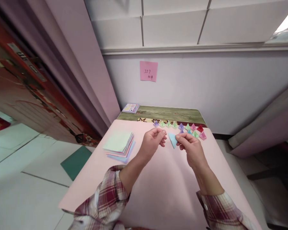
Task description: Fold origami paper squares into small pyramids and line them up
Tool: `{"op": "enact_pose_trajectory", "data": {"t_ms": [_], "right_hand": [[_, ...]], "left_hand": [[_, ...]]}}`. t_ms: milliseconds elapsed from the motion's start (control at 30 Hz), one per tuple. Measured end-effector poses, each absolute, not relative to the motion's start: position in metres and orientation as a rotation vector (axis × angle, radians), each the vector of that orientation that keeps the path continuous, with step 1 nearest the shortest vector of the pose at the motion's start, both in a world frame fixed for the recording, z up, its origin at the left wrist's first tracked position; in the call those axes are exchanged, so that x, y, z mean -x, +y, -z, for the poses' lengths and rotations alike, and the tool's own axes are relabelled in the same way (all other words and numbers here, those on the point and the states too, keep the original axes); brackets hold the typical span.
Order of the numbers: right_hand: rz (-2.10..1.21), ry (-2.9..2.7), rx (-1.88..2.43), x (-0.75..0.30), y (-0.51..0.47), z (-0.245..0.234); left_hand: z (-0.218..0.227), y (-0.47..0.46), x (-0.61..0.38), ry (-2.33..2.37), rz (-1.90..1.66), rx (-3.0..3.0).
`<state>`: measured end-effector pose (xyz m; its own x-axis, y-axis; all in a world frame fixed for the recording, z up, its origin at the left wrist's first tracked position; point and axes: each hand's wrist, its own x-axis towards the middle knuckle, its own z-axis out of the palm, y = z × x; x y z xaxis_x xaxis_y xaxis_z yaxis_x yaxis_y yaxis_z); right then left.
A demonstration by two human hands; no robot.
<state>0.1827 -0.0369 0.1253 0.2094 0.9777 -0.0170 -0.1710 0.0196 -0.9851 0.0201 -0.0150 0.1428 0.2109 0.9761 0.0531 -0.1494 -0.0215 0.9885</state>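
Note:
Over the pink tabletop, my right hand pinches a light blue folded paper triangle between thumb and fingers. One point of the triangle hangs downward. My left hand is just left of it, apart from the paper, its fingers curled and thumb close against the index finger, with nothing visible in them. Behind the hands, small folded paper pieces in purple, green, pink, red and blue lie in rows. To the left of my left hand sits a stack of square coloured paper, pale green on top.
A small printed packet lies at the back left on the green wood-patterned table edge. On the wall behind is a pink note with handwriting. A purple curtain and a red door stand at left; a green sheet lies on the floor.

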Motion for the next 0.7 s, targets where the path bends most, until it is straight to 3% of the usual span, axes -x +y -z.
{"op": "enact_pose_trajectory", "data": {"t_ms": [167, 500, 700], "right_hand": [[-1.281, -0.581, 1.039, -0.172, -0.040, -0.114], [-1.286, -0.558, 1.002, -0.167, -0.050, -0.113], [-0.950, -0.893, 1.146, -0.161, -0.057, -0.119]], "left_hand": [[-0.140, -0.032, -0.026, 0.940, -1.202, -1.183], [-0.139, -0.038, -0.031, 1.002, -1.170, -1.207], [-0.138, -0.037, -0.033, 0.970, -1.132, -1.084]]}}
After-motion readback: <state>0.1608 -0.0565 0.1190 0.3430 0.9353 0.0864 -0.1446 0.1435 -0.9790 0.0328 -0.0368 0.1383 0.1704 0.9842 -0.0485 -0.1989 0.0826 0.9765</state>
